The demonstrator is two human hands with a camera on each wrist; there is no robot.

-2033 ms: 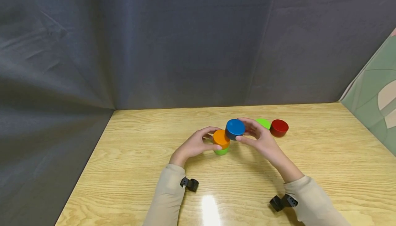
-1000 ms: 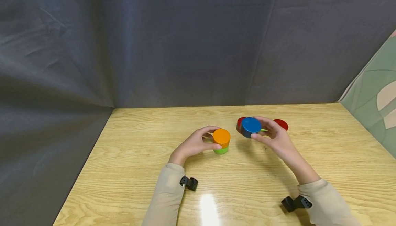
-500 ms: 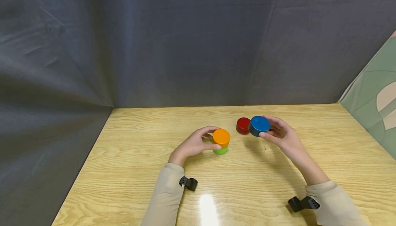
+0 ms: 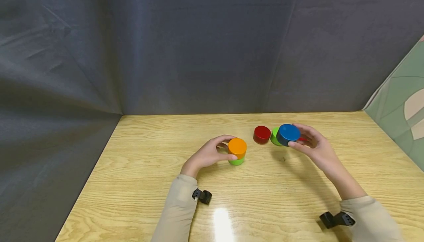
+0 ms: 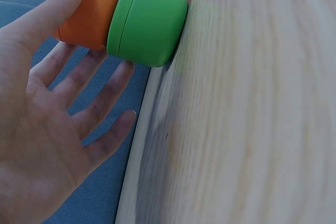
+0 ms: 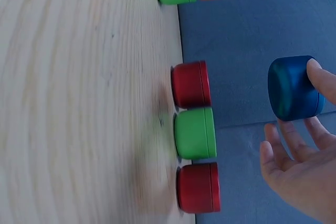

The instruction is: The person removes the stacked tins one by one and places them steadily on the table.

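presently, findings by item, from the hands outward:

right hand [image 4: 314, 147]: raised off the table, thumb and fingertips pinching the blue cylinder by its rim; the remaining fingers loosely spread below it in the right wrist view.

blue cylinder [image 6: 293, 88]: held in the air, above and just in front of the row of three; touching nothing but the hand.

left hand [image 4: 212, 153]: thumb and fingers curled round the orange cylinder, steadying the stack.

orange cylinder [image 4: 237, 147]: seated squarely on the green cylinder [image 5: 148, 22], which stands on the table [image 4: 165, 183].

row of three: red cylinder [image 6: 190, 84], second green cylinder [image 6: 193, 132], second red cylinder [image 6: 198, 187], side by side, touching or nearly so, near the far edge.

handling judgement: short, rigid pucks with a smooth painted finish; likely light, not fragile, somewhat slick. best held across the curved side wall with opposed thumb and fingers, leaving the flat faces free.

surroundings: dark cloth backdrop behind the table.
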